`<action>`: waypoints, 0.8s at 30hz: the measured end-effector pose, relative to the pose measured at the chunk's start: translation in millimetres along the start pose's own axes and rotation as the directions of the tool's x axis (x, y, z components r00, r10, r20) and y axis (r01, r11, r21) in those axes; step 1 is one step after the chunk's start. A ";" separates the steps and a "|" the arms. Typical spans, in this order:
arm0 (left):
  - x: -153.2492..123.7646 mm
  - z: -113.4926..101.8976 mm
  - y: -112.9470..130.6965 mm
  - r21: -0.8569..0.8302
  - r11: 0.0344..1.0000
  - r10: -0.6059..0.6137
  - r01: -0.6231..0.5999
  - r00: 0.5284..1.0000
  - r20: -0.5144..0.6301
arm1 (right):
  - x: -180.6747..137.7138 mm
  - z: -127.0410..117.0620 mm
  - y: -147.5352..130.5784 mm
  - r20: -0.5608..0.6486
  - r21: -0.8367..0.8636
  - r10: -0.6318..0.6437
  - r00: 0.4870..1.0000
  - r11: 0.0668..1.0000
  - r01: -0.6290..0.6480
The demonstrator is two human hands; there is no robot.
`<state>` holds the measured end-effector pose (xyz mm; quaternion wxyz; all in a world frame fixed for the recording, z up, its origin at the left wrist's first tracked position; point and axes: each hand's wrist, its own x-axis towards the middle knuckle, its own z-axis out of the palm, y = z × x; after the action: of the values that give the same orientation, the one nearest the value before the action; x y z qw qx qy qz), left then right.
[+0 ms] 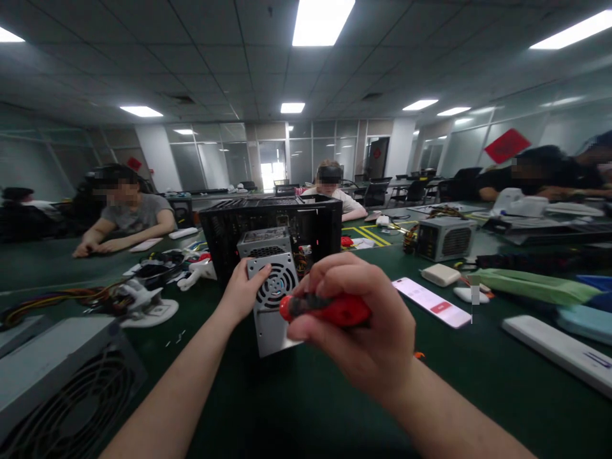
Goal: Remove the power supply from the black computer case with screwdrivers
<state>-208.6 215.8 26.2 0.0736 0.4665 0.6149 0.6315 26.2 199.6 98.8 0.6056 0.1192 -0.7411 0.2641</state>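
Note:
A black computer case point(222, 239) stands on the green table in front of me. At its open side is a grey power supply point(264, 239), and before it a metal plate point(275, 335) with a round fan grille. My left hand point(243, 290) is closed on the plate's left edge, thumb across its front. In my right hand point(368, 312) is a red and black screwdriver point(344, 310), fingers wrapped round the handle, its rounded red end pointing left. The screwdriver's shaft and tip cannot be made out. That hand covers part of the plate's right side.
Another power supply point(444, 239) stands at right, behind a phone point(433, 301). A large fan unit point(71, 382) fills the near left. Small screws point(180, 336) lie beside my left forearm. A white power bank point(559, 350) is at right. Co-workers sit around the table.

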 end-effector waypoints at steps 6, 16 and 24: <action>0.0 2.0 2.3 -0.001 1.000 -0.011 0.011 1.000 -0.011 | 15.2 -39.4 -33.0 0.429 -0.252 0.258 0.866 0.955 -0.159; 2.2 1.5 -4.0 -0.031 0.999 -0.035 0.035 0.999 0.024 | 16.6 -26.9 -18.7 0.067 -0.627 0.164 0.984 0.775 -0.086; 2.5 0.1 -1.5 -0.020 0.999 -0.030 0.030 0.999 -0.012 | 1.8 -10.0 -4.6 0.047 -0.367 -0.140 0.989 0.918 0.148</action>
<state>-210.6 217.9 26.2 0.0840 0.4524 0.6160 0.6394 36.5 201.4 102.9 0.6277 0.0597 -0.7727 0.0733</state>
